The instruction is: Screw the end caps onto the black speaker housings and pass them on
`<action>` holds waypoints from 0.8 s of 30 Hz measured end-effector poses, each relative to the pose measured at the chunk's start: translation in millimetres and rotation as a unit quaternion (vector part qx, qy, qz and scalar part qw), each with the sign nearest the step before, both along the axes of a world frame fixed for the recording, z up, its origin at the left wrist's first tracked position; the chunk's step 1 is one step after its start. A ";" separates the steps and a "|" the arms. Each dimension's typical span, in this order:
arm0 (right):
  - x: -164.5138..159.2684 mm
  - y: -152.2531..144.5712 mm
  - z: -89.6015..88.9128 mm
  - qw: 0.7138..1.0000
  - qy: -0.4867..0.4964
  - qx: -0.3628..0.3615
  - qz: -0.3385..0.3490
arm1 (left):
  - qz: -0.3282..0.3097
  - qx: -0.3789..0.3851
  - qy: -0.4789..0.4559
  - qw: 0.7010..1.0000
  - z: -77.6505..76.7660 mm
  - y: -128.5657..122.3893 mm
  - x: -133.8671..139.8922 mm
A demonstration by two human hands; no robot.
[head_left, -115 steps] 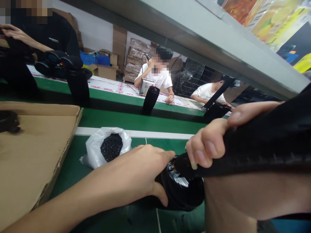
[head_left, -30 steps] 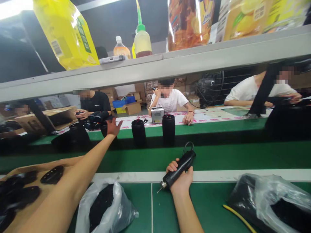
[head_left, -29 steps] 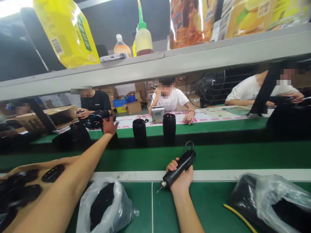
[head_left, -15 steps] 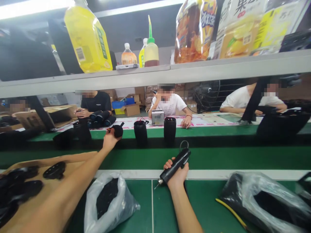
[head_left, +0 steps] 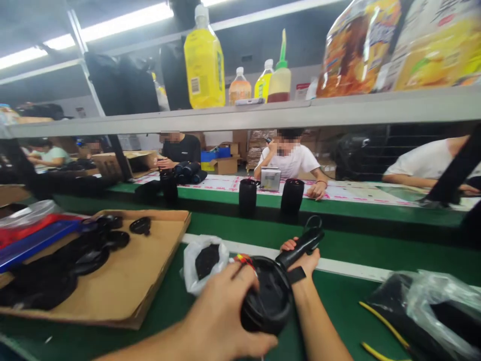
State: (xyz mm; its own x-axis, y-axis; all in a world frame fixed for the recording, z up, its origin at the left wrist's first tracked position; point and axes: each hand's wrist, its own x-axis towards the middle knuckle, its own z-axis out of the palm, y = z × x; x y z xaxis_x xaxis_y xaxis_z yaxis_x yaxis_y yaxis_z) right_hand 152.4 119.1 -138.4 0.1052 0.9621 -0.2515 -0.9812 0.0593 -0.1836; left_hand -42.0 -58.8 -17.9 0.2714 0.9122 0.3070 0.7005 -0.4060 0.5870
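Observation:
My left hand [head_left: 225,311] is wrapped round a black cylindrical speaker body [head_left: 268,296] near the front, its round end turned up toward me. Red and yellow wires stick out by my fingers, and a black strap juts from its right side. Just behind it, my right hand [head_left: 307,263] grips a black electric screwdriver [head_left: 300,248] with a cord loop at its top end. The screwdriver's tip is hidden behind the speaker body. Close to my left hand stands a clear plastic bag [head_left: 190,273] of small black pieces.
To the left lies a cardboard tray [head_left: 154,265] holding black parts, beside a blue bin [head_left: 41,243]. Another plastic bag [head_left: 428,296] sits at right near yellow tubing [head_left: 383,323]. Two black speaker bodies [head_left: 292,196] stand across the bench. A shelf [head_left: 240,116] with bottles crosses above; co-workers sit opposite.
My left hand has brought the speaker body from the far bench back toward me, in front of the screwdriver. My right hand still grips the screwdriver. The view has swung left.

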 end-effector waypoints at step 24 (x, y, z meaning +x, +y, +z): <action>-7.3 -5.1 4.1 0.999 -0.036 -0.011 0.014 | -0.002 -0.065 0.265 0.962 -23.1 83.9 -100.0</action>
State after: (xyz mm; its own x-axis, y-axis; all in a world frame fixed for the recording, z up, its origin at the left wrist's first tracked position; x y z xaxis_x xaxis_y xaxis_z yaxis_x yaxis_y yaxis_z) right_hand 145.1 114.0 -134.4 0.0974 0.9590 -0.2661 -0.9668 0.0276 -0.2541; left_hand -142.0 25.1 -40.9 0.3609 0.9326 0.0079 0.9142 -0.3554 0.1948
